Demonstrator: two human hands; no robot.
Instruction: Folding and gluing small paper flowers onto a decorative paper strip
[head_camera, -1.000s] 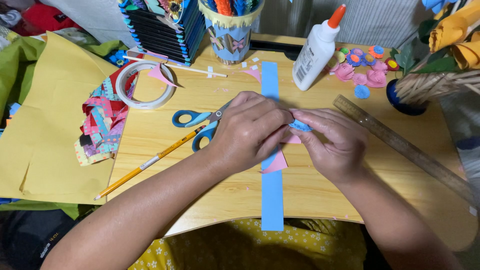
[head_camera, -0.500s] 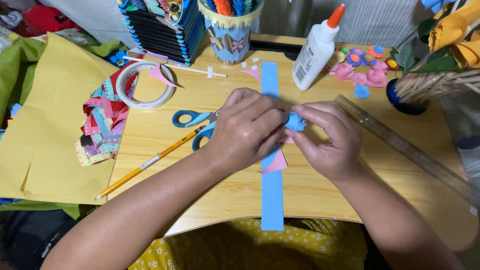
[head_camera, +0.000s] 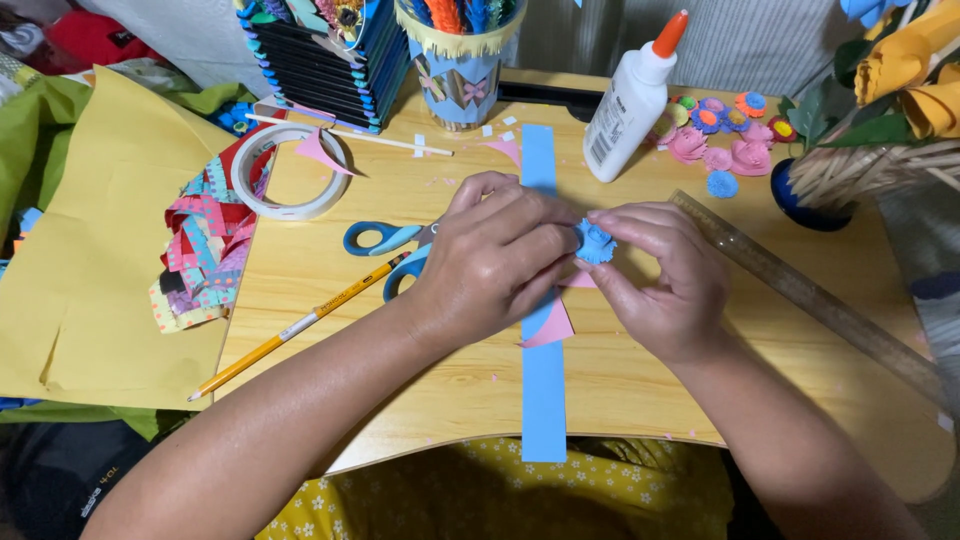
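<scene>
Blue paper flower (head_camera: 596, 242), small and frilly, fringed edge curled into a tight rosette, pinched between both hands above the middle of the wooden surface (head_camera: 440, 330). Left hand (head_camera: 500, 262) closed over it from the left, fingers folded down on the rolled paper; right hand (head_camera: 660, 272) clamped on it from the right, thumb and forefinger tips pressed against the fringe. Hands together, touching at the flower.

Directly below, long blue paper strip (head_camera: 543, 390), flat and matte, laid straight from the near edge towards the far side. Pink paper scrap (head_camera: 553, 328), pointed and slightly curled, lying across the strip just under the left hand. Blue-handled scissors (head_camera: 385, 243) flat on the surface, partly hidden by the left wrist. Yellow pencil (head_camera: 300, 325) slanted beside them. Ring of white tape (head_camera: 290, 170) further left, smooth and glossy, with a pink triangle resting on its rim. White glue bottle (head_camera: 630, 105) with orange cap upright past the strip. Clear plastic ruler (head_camera: 810, 295) set diagonally on the right. Cluster of finished paper flowers (head_camera: 720, 145), pink and blue, near the bottle. Pile of patterned paper offcuts (head_camera: 205, 255) at the left edge, overlapping a big yellow sheet (head_camera: 80, 290).
</scene>
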